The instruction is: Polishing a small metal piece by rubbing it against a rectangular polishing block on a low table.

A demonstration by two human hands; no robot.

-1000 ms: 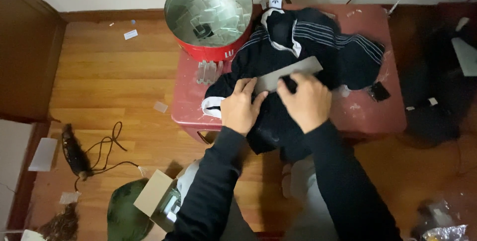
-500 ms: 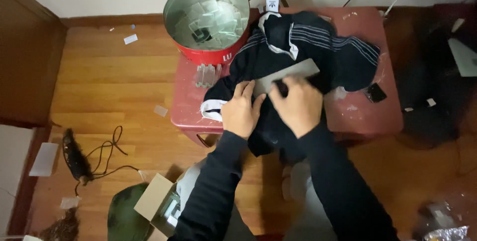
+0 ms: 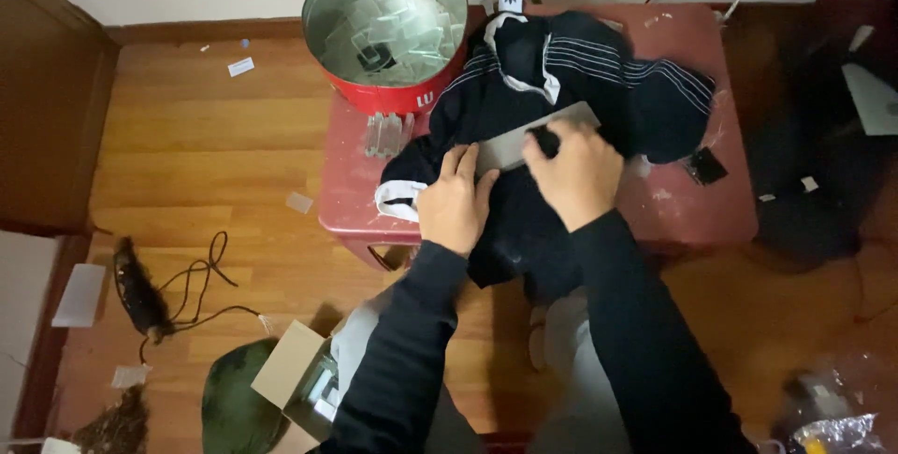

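Pressing down at the centre of the frame, left hand [image 3: 456, 203] spread flat, fingers loose and open, palm on soft dark cloth beside the near end of a flat grey card [image 3: 524, 141]. Right hand [image 3: 577, 171] just right of it, fingers curled over the card's middle and gripping its edge together with a fold of fabric. Card stiff, long, rectangular, smooth and matte, lying slantwise from centre toward upper right, partly tucked under the cloth. Dark jacket [image 3: 599, 80] crumpled across the table, soft and limp, with thin white stripes along the sleeves at upper right, a white lining at the collar near top centre, and a white-trimmed cuff [image 3: 398, 200] hanging at the left edge; lower part draped off the front of the table toward the lap. Low red table [image 3: 720, 211] rounded at the corners, hard and slightly scuffed, flecked with pale scraps. Round metal tin [image 3: 388, 28] at upper centre-left, shiny silver inside, red outside wall, half filled with small clear plastic bags. Few clear bags [image 3: 388, 133] stacked just below the tin on the table. Small black square piece [image 3: 704, 166] on the table at right, apart from the jacket. Glossy wooden floor at left, strewn with paper bits, a black cord [image 3: 201, 276] looping at lower left, a brown cardboard box [image 3: 295, 374] near bottom centre-left.
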